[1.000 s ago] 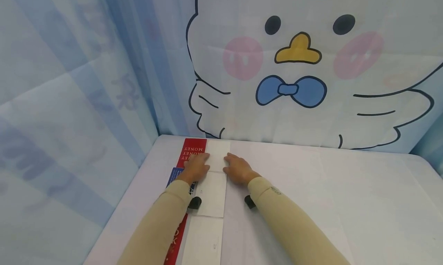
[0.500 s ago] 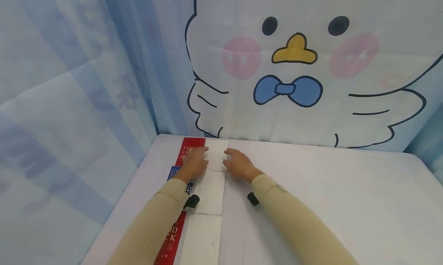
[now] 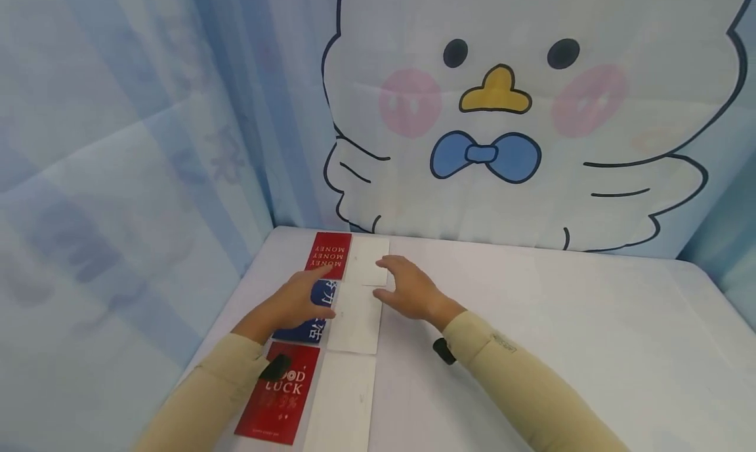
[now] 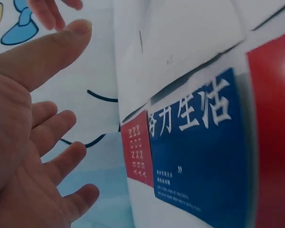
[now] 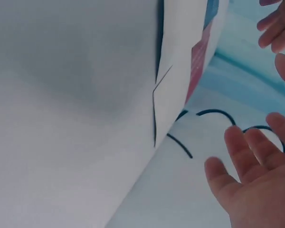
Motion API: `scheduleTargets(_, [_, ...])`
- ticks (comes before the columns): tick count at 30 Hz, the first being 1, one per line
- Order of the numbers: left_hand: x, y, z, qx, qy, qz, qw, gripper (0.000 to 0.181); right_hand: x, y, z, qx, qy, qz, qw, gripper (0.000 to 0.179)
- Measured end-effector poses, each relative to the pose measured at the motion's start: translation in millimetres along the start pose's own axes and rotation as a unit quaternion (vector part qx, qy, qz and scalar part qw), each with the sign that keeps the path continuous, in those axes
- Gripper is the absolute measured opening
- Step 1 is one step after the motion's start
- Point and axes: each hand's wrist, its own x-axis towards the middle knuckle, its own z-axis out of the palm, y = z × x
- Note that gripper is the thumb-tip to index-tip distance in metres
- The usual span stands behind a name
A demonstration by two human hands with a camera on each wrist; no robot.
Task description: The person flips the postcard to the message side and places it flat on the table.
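Two columns of flat, thin rectangular cards or booklets lie on the table's left side. The left column has a red "MONEY" card (image 3: 333, 243), a blue card with white characters (image 4: 199, 156) and a red "GOOD LUCK" card (image 3: 280, 409). Beside them lie a far white card (image 3: 365, 258), a middle white card (image 3: 353, 327) and a near white card (image 3: 338, 399). My left hand (image 3: 295, 301) hovers over the blue card, fingers spread and holding nothing. Fingers apart, my right hand (image 3: 413, 291) is raised by the white column's right edge, also holding nothing.
The white table (image 3: 531, 347) stretches to the right. A curtain (image 3: 136, 176) hangs along the left side, and a backdrop with a cartoon bird (image 3: 484, 203) stands behind the far edge. Dark wrist devices sit at both cuffs.
Both hands have left the far white card. My left hand has drawn back to the left and nearer, uncovering more of the coloured cards; my right hand has lifted slightly. The cards appear unmoved.
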Motion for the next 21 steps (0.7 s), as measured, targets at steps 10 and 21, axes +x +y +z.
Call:
scheduleTargets(10, [-85.7,-30.3,5.9,-0.061,-0.004,-0.017,0.9980,0.101,-41.4,-43,23,0.012,-0.038,-0.045,0.9982,0.074])
scheduleTargets(21, [-134.0,-47.1,19.9,-0.063,-0.008,-0.056,0.9964,0.100,-68.3,-79,65,0.040,-0.095,-0.070,0.9922,0.082])
